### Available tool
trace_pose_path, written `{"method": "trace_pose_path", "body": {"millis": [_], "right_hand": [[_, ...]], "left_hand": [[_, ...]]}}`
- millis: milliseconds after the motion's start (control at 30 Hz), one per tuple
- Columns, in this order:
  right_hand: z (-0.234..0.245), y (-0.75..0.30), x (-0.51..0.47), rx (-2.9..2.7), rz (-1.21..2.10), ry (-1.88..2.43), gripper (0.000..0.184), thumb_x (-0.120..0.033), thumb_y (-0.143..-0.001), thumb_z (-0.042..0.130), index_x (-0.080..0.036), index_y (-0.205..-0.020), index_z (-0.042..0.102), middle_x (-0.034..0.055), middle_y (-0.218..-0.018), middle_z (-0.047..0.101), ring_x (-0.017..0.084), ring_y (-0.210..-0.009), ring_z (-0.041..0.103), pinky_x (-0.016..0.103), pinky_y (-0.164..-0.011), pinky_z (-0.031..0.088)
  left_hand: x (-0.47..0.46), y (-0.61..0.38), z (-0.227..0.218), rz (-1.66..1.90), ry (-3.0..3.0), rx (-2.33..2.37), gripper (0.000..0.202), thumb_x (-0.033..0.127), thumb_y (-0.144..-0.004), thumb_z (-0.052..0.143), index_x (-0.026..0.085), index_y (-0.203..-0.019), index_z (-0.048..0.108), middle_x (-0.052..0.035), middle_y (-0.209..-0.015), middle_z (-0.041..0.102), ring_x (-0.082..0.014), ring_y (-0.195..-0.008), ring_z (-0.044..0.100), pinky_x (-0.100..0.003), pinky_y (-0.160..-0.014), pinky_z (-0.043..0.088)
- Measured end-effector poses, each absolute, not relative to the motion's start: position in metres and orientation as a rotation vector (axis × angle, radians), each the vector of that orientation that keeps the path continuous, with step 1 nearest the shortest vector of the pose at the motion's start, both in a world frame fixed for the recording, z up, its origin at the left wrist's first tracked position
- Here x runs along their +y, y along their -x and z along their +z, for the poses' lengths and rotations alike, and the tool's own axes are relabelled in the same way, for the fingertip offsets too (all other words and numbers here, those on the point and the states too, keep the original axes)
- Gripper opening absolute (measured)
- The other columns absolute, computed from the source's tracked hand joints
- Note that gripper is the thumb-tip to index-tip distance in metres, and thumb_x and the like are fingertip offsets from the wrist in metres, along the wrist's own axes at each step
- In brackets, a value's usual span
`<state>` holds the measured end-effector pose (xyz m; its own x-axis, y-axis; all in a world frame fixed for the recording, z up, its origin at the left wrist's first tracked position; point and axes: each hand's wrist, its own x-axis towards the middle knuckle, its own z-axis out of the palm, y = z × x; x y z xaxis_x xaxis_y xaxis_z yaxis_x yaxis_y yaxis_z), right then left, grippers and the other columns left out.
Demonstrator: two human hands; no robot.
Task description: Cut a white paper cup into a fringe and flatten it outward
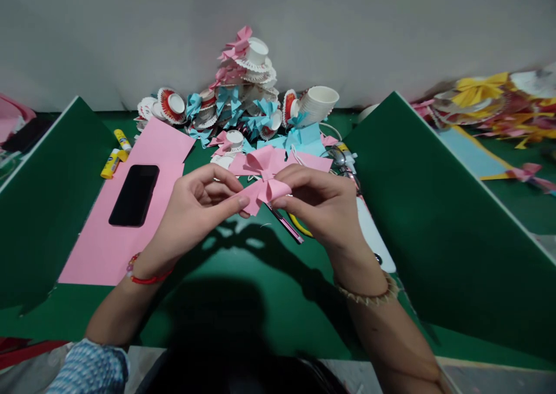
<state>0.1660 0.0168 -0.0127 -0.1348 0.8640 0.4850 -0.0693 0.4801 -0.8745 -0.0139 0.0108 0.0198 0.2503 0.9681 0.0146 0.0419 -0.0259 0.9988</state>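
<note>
A folded pink paper bow (266,177) is held up above the green table, between my two hands. My left hand (204,200) pinches its lower left tail between thumb and fingers. On the other side, my right hand (324,200) grips the right loop the same way. Below the bow lie a slim dark and pink tool (286,225), partly covered, and a yellow curved handle (300,225), mostly hidden by my right hand. Pink paper pieces (313,161) and light blue paper (304,137) rest just behind the bow.
A black phone (134,196) lies on pink paper sheets (98,249) at left, near yellow glue sticks (110,163). Paper-cup hats with bows (256,64) pile up against the wall. Green dividers (447,226) flank the space. A white phone-like object (374,237) lies right.
</note>
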Motion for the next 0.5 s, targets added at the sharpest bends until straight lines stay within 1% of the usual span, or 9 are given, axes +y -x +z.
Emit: {"method": "trace_pose_path", "body": {"millis": [67,133,200,267,333,433,500], "right_hand": [[-0.014,-0.168,0.019,-1.483,0.981,0.762,0.008,-0.024,-0.072,0.076,-0.023,-0.070,0.069,0.0003,-0.074,0.069,0.015,-0.071,0.063,0.028,-0.064,0.053],[-0.015,-0.168,0.022,-1.423,1.005,0.837,0.009,-0.026,-0.074,0.074,-0.022,-0.068,0.068,0.0005,-0.075,0.069,0.014,-0.071,0.064,0.027,-0.064,0.053],[-0.017,-0.168,0.024,-1.358,1.029,0.932,0.008,-0.026,-0.073,0.073,-0.022,-0.068,0.068,0.0003,-0.074,0.069,0.013,-0.068,0.063,0.026,-0.061,0.052],[-0.018,-0.167,0.025,-1.311,1.061,1.004,0.005,-0.023,-0.069,0.074,-0.021,-0.069,0.069,-0.0002,-0.072,0.069,0.013,-0.064,0.062,0.025,-0.059,0.052],[-0.019,-0.165,0.026,-1.277,1.094,1.031,0.007,-0.021,-0.065,0.076,-0.020,-0.067,0.070,-0.0004,-0.070,0.069,0.013,-0.063,0.061,0.025,-0.059,0.052],[-0.021,-0.163,0.027,-1.204,1.130,1.066,0.012,-0.021,-0.058,0.081,-0.020,-0.059,0.069,-0.0016,-0.062,0.067,0.012,-0.059,0.059,0.024,-0.056,0.050],[-0.022,-0.161,0.026,-1.132,1.163,1.078,0.015,-0.021,-0.053,0.084,-0.020,-0.057,0.069,-0.0024,-0.060,0.066,0.011,-0.057,0.056,0.023,-0.055,0.047]], "left_hand": [[0.012,0.013,0.017,1.083,-1.482,1.104,0.016,0.014,-0.070,0.073,0.015,-0.073,0.057,0.0042,-0.063,0.064,-0.0080,-0.059,0.067,-0.013,-0.056,0.051],[0.013,0.012,0.013,1.172,-1.638,1.181,0.016,0.014,-0.071,0.072,0.015,-0.073,0.057,0.0031,-0.069,0.063,-0.0087,-0.064,0.068,-0.015,-0.057,0.050],[0.014,0.012,0.008,1.190,-1.793,1.216,0.013,0.016,-0.074,0.070,0.015,-0.075,0.057,0.0023,-0.073,0.063,-0.0092,-0.067,0.068,-0.016,-0.059,0.051],[0.015,0.012,0.004,1.153,-1.934,1.223,0.009,0.016,-0.077,0.066,0.015,-0.076,0.058,0.0023,-0.073,0.063,-0.0089,-0.067,0.066,-0.018,-0.062,0.051],[0.016,0.011,0.001,1.124,-2.043,1.236,0.006,0.015,-0.079,0.064,0.016,-0.076,0.059,0.0023,-0.072,0.064,-0.0083,-0.067,0.064,-0.019,-0.064,0.051],[0.016,0.011,0.000,1.135,-2.096,1.254,0.005,0.016,-0.078,0.065,0.016,-0.078,0.060,0.0020,-0.074,0.065,-0.0083,-0.068,0.063,-0.019,-0.064,0.051],[0.017,0.011,0.000,1.156,-2.110,1.239,0.010,0.017,-0.076,0.068,0.015,-0.082,0.061,0.0013,-0.078,0.066,-0.0089,-0.071,0.063,-0.020,-0.066,0.052]]}}
